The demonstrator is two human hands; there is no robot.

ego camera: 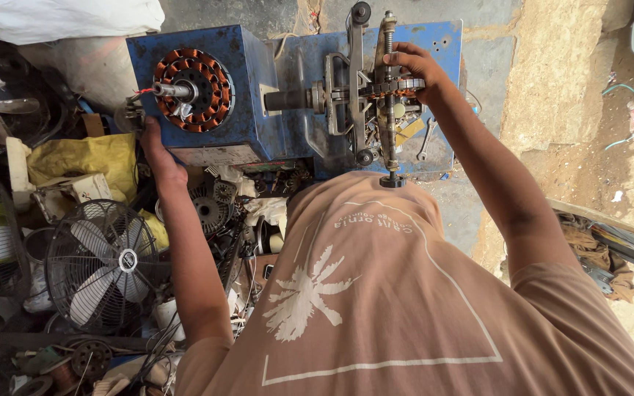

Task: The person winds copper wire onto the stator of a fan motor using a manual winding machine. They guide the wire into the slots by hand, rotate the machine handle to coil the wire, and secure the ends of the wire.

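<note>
A blue metal winding machine (258,125) stands in front of me. On its left face sits a round stator with copper-coloured coils (194,89) around a steel shaft. My left hand (157,158) grips the machine's lower left corner, by a small handle. My right hand (414,70) is closed on the metal former frame (387,92) that is mounted on the spindle at the machine's right side. A wrench (425,141) lies on the blue plate below that frame.
A table fan with a wire guard (100,264) stands at the lower left among motor parts, coils and scrap. A yellow bag (86,158) and a white sack (60,18) lie at the left. Bare stone floor (552,95) is at the right.
</note>
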